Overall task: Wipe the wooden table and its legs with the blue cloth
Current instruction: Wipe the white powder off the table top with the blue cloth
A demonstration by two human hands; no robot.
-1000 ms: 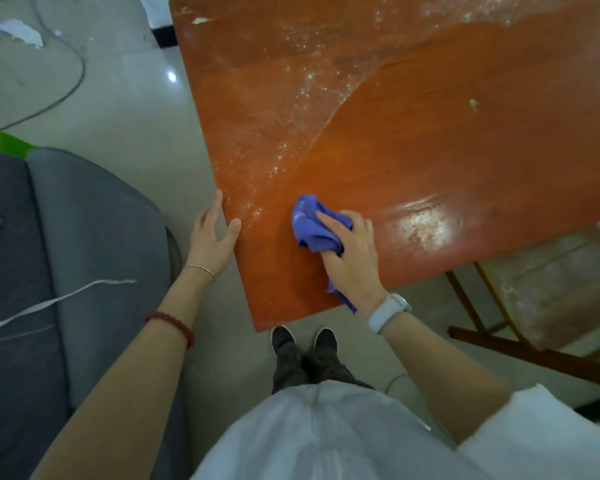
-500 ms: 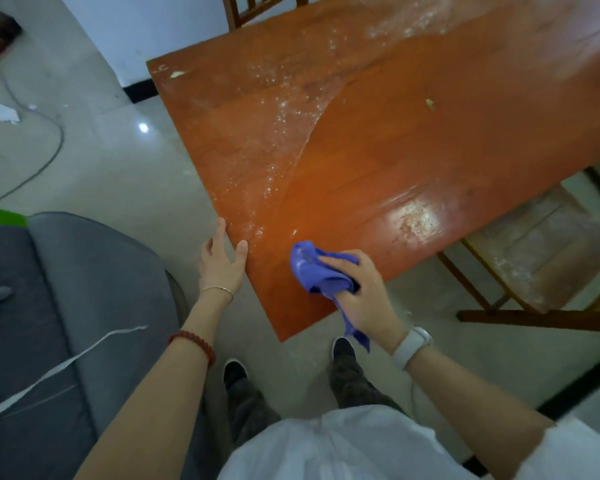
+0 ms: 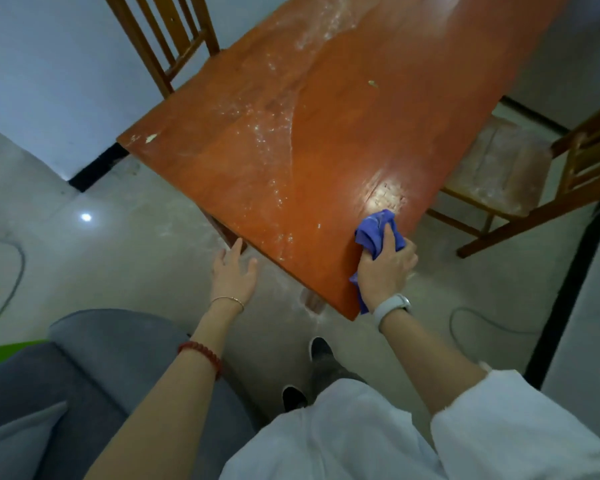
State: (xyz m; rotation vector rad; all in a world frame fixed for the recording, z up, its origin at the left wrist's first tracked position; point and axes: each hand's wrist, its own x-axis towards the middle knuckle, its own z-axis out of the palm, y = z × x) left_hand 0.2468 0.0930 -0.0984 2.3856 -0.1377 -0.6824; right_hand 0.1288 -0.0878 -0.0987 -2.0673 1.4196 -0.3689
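Observation:
The wooden table [image 3: 343,140] has an orange-brown top, dusty white along its left half and shinier on the right. My right hand [image 3: 387,268] presses the bunched blue cloth [image 3: 378,232] onto the top at the near corner; a tail of cloth hangs over the edge. My left hand [image 3: 234,271] hovers just off the table's left edge, fingers spread, holding nothing. A table leg [image 3: 314,301] shows under the near corner, and another [image 3: 226,230] behind my left fingers.
A wooden chair [image 3: 167,39] stands at the far left end, another dusty chair [image 3: 520,168] on the right side. A grey sofa [image 3: 84,375] is close at my left. Cables [image 3: 478,322] lie on the tiled floor. My feet [image 3: 319,348] are below the corner.
My right hand slid the cloth rightward along the near edge to the corner. My left hand came off the table's edge. The view swung, showing more of the chairs and wall.

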